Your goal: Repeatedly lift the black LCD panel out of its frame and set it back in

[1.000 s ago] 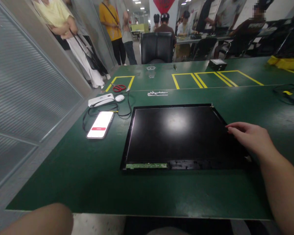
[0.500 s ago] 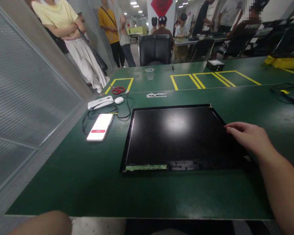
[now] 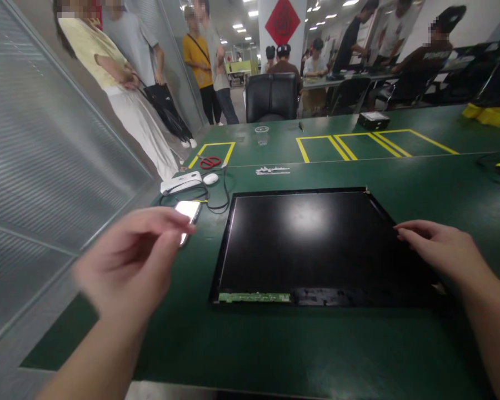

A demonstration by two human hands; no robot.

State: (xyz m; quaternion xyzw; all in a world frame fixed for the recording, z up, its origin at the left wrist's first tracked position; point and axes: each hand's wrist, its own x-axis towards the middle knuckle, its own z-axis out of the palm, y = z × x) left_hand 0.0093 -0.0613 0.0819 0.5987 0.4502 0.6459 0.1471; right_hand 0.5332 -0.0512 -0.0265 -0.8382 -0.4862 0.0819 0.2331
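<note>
A black flat display panel (image 3: 300,244) in a thin dark frame lies face up on the green table (image 3: 275,350). A green circuit strip (image 3: 254,298) runs along its near left edge. At the panel's right edge, my right hand (image 3: 445,250) pinches the rim between thumb and fingertips. My left hand (image 3: 133,255), blurred by motion, hangs in the air left of the panel. Its fingers are loosely curled, thumb near the forefinger, with nothing visible between them. Behind it, partly covered, lies a phone (image 3: 188,209) with a lit screen.
Beyond the phone are a white device (image 3: 181,182), a white mouse-shaped object (image 3: 210,179), black cables and red-handled scissors (image 3: 210,162). Farther back stand a clear plastic cup (image 3: 261,136) and a black box (image 3: 373,120). Several people stand or sit beyond the table.
My left hand has come up from the lower left into the space before the phone. My right hand stays at the panel's right edge. The view has shifted slightly.
</note>
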